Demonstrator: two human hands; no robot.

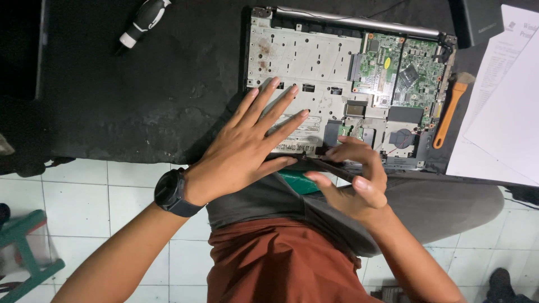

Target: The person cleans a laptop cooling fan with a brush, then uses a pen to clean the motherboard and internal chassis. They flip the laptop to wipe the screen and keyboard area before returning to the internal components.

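Note:
An opened laptop base (306,59) lies on the black tabletop (140,95), its metal frame and green circuit board (401,73) exposed. My left hand (247,140) rests flat on the metal frame, fingers spread, a black watch (171,193) on the wrist. My right hand (353,179) pinches a thin dark strip (325,164) at the laptop's near edge between thumb and fingers. What the strip is attached to is hidden by my hands.
A black-and-white screwdriver (143,22) lies at the far left of the table. An orange-handled brush (449,109) sits right of the laptop, beside white papers (502,106). A green stool (28,247) stands on the white tiled floor (84,202).

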